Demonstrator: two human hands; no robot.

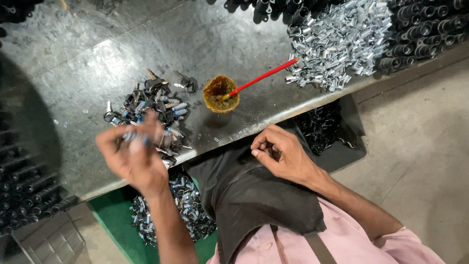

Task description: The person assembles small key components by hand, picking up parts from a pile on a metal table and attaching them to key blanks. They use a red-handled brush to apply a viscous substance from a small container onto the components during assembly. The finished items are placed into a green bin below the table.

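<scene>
My left hand (134, 151) is raised over the front edge of the metal table (88, 73), blurred, with its fingers closed on a small silver and blue part (136, 137). Just beyond it lies a heap of small black and silver key-like parts (151, 100). My right hand (278, 154) rests over a dark cloth (244, 190) on my lap, fingers curled in with the tips pinched together; whether something small is in them I cannot tell.
A small round cup of amber grease (221, 94) holds a red stick (264, 76). A pile of shiny metal sleeves (337, 41) lies at the back right, black cylinders (420, 29) beside it. A green tray of finished parts (176, 210) sits below the table.
</scene>
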